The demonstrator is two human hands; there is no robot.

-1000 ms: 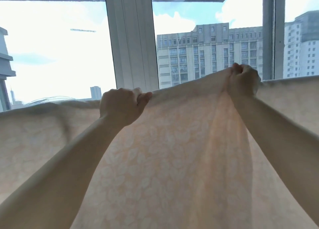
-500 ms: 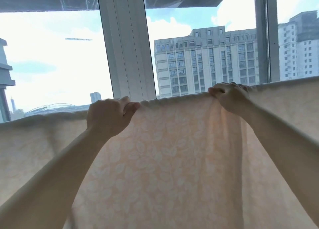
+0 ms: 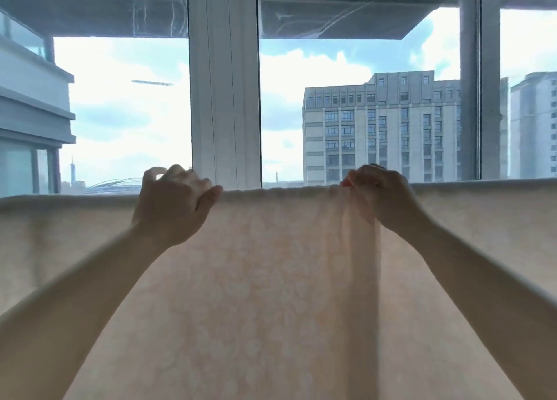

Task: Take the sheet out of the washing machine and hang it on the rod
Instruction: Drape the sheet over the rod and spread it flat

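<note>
Here the sheet (image 3: 271, 294), pale peach with a faint leaf print, hangs as a broad curtain in front of the person, its folded top edge running level from side to side just under both hands; the rod itself is hidden beneath that fold. The cloth fills everything below the hands and between the two forearms, and it spreads out past each wrist to either side.

The left hand (image 3: 173, 209) is at the top edge with its fingers loosely spread and raised above the fold, blurred; only the thumb tip touches the edge of the cloth, and it grips nothing. The right hand (image 3: 381, 196) has its fingers curled, pinching a gather of the sheet at the top edge, and a vertical pleat falls straight down from that pinch. Beyond the hands stands a white window frame (image 3: 226, 98), with a grey tower block (image 3: 382, 128) outside to the right.
</note>
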